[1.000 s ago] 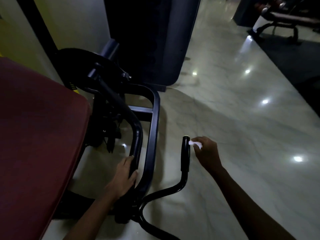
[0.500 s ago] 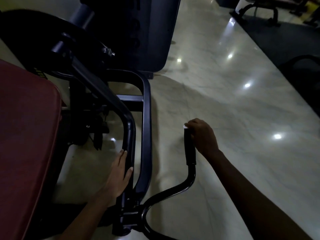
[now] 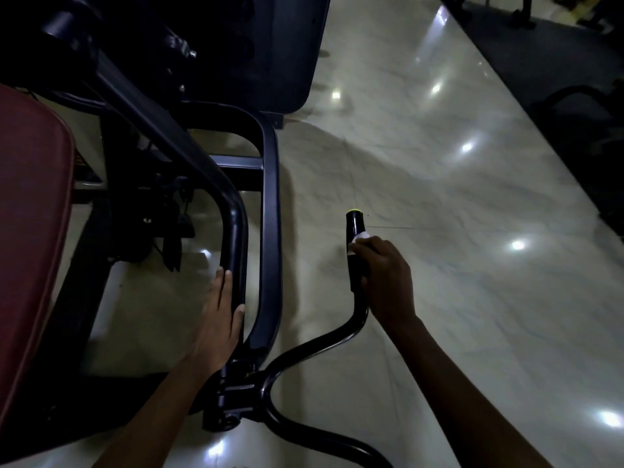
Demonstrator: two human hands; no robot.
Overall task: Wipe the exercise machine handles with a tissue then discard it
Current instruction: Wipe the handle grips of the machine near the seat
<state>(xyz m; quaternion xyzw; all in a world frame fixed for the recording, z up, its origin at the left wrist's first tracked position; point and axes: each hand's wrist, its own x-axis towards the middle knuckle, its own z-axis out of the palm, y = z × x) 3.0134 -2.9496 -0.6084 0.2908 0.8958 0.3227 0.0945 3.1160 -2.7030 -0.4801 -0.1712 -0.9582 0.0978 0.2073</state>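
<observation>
- Polished marble-look floor (image 3: 439,197) fills the right of the view, pale and veined, glossy enough to throw back bright ceiling-light spots; the gym is dim.
- Over on the left sits a dark red padded seat (image 3: 30,214), smooth vinyl by the look of it, with rounded edges.
- Beside it stands the machine's black frame (image 3: 271,214), a tube bent into a rounded rectangle, satin-painted and catching faint highlights.
- Left hand (image 3: 217,319) lies flat along the inner curved bar (image 3: 234,238), fingers straight and together, thumb hooked over the tube; it braces, it does not grip.
- Right hand (image 3: 385,278) is wrapped round the upright handle (image 3: 354,251), fingers curled about the black grip.
- White tissue (image 3: 360,236) peeks out at the top of that fist, a crumpled soft wad pressed against the grip.
- Handle itself is a matte, rubbery-looking sleeve on a thin S-bent steel stem, capped by a small yellowish end.
- Judgement: the wiping step is in hand, on this one handle, with the cap end bare above the fist.
- Next move likely calls for steady squeeze and a slide or twist along the sleeve, keeping the thin tissue from bunching or tearing.
- No bin is in view, so discarding looks some way off.
</observation>
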